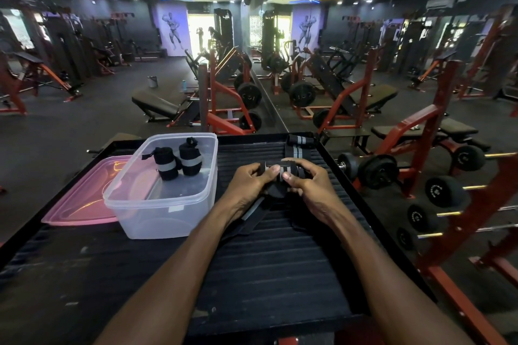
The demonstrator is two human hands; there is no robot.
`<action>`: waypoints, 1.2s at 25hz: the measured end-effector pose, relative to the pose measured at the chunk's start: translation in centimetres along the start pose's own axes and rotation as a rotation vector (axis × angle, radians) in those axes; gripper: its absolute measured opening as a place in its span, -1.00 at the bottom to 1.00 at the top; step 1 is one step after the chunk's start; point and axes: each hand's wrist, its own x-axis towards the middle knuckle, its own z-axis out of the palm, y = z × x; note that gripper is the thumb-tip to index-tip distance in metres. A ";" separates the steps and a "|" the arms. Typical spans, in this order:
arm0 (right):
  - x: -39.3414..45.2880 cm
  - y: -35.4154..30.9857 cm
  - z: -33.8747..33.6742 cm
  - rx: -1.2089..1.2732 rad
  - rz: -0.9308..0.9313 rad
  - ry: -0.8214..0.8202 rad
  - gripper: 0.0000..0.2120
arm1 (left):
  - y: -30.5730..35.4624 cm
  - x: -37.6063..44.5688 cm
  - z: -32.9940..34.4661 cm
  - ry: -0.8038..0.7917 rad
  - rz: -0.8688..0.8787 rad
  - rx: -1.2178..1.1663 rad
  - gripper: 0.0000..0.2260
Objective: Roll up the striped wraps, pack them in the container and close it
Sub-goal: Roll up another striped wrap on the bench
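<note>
A black wrap with grey stripes (pixel 281 173) is partly rolled between my hands over the ribbed black platform (pixel 274 260). My left hand (pixel 249 185) pinches its left end and my right hand (pixel 305 185) grips its right end, thumbs on top. Its loose tail (pixel 252 211) trails toward me under my left wrist. Another striped wrap (pixel 297 145) lies flat at the platform's far edge. The clear plastic container (pixel 157 213) stands open at the left with two rolled wraps (pixel 179 162) inside. Its pink lid (pixel 81 199) lies flat beside it on the left.
The platform has a raised black rim all round. To the right, a red rack holds several black dumbbells (pixel 443 190). Benches and red weight machines (pixel 224 98) fill the gym floor beyond, with a mirrored wall behind them.
</note>
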 end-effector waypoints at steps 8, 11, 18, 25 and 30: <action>-0.5 -0.7 -0.1 -0.042 0.053 -0.053 -0.91 | 0.1 -0.4 -0.1 -0.008 0.106 0.117 -0.64; -0.5 -0.7 -0.5 -0.158 -0.019 -0.024 -0.82 | 0.2 -0.6 0.0 -0.089 0.101 0.132 -0.69; -0.5 -0.8 -0.1 -0.013 0.031 -0.049 -0.84 | 0.4 -0.8 0.4 0.066 0.262 0.274 -0.66; -0.5 -0.4 -1.4 -0.526 -0.151 0.030 -0.79 | -0.8 -0.9 0.9 -0.051 0.343 0.684 -0.62; -0.6 -2.2 -2.1 -0.393 -0.180 0.198 -0.95 | -1.1 -1.0 1.1 0.085 0.317 0.694 -0.61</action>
